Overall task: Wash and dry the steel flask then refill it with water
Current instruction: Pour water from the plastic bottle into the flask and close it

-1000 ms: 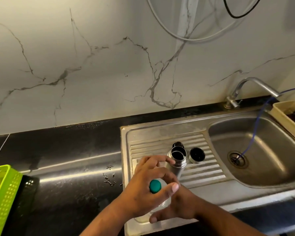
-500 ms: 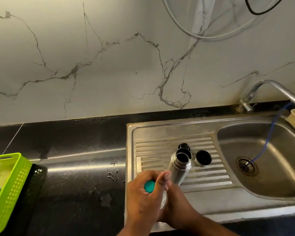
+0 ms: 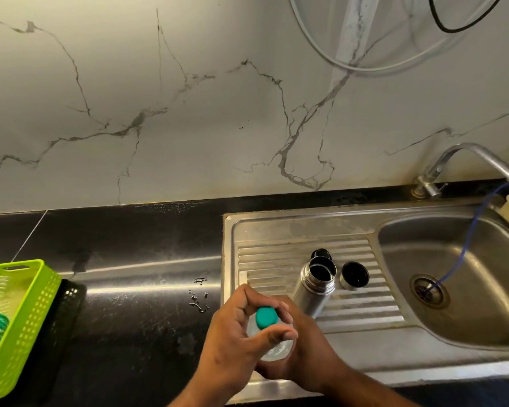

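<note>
While the left hand (image 3: pixel 235 342) pinches the green cap (image 3: pixel 266 317) with curled fingers and thumb in the head view, the right hand (image 3: pixel 309 348) must wrap the clear bottle (image 3: pixel 272 349) firmly. Only the cap should turn, and the bottle should stay upright. The steel flask (image 3: pixel 313 289) stands open-mouthed on the drainboard (image 3: pixel 276 254), near both hands at one o'clock and held by neither.

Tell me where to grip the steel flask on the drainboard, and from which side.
Probably grip the steel flask round its smooth body, below the threaded neck, coming from its left. It stands upright and open; a steel cap sits close on its right and a black stopper behind, while the drainboard on its left is free.
</note>
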A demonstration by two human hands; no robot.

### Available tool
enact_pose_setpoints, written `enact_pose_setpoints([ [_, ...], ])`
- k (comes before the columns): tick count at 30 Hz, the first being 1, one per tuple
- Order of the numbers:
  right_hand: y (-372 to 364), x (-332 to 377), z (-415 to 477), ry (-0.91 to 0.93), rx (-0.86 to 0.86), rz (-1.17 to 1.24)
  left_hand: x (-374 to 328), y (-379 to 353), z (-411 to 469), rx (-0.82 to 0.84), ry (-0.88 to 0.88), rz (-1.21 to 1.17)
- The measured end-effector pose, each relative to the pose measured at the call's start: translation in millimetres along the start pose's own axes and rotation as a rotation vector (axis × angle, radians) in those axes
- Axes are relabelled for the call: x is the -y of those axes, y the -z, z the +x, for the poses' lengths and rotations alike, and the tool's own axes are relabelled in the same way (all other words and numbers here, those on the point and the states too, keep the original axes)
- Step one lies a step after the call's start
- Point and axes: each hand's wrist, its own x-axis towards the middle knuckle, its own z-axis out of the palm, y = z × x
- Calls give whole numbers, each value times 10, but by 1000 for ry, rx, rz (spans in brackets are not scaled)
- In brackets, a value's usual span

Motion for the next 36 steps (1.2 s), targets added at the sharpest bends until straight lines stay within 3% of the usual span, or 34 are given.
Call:
enact_pose_setpoints([
  [3,-5,-23,-17,-23,30,5,-38,-112,-18,-99,64,-47],
  [5,35,-64,-44,-16,17,48,-40,-122,-25,-18,21,-107],
  [8,83,-76,-73,-6,-14,104,-12,-56,-55,152,-50,24],
  [11,54,-73,-67,0,-9,93,26,-3,-72,160,-152,162],
  [16,-12,-161,-23,-8,-77,54,-6,9,-2,-85,-163,-68],
  [19,-12,-156,-18,-15,-85,30,92,110,158,-275,-77,-215],
  [24,-26,-136,-59,-26,-62,42,842,522,390,-431,210,51],
  [27,-7,-118,-98,-32,-80,39,1260,739,436,-416,312,172],
  [31,0,-117,-121,-37,-77,34,1646,963,440,-379,280,541],
  [36,-10,-115,-132,-27,-86,35,1848,1112,345,-416,218,806],
])
